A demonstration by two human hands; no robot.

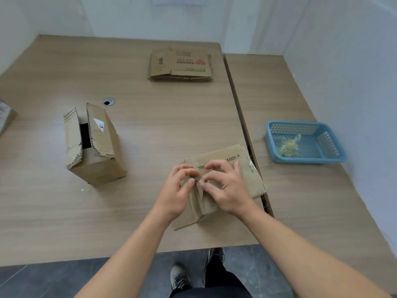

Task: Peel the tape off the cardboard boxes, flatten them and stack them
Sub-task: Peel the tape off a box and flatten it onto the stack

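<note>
From the head view, the near box [247, 183] lies part-collapsed at the front right of the desk [150, 130], its right corner reaching the seam where a second desk [300, 207] butts up. My left hand [179, 190] and right hand [225, 188] meet over its middle fold, fingers curled, thumb tips pinching at the seam. Whether a tape end sits between them is too small to tell. A shiny strip of tape [250, 167] shows along the right side of the box. I judge the cardboard light and fairly stiff across a panel but soft at its creases, so it will slide unless one hand pins it while the other pulls. The tape looks thin and clingy, likely to tear if yanked — best taken at a lifted corner and drawn low along the seam. Well to the left stands an open box [96, 160], upright with ragged flaps, and the flat stack [181, 65] lies at the far side. A blue basket [309, 159] on the second desk holds crumpled tape scraps [287, 147], near enough on my right for dropping strips. Bare desk lies between the near box and the stack — room to press panels flat. The front edge is close under my wrists, so I would work away from it.
</note>
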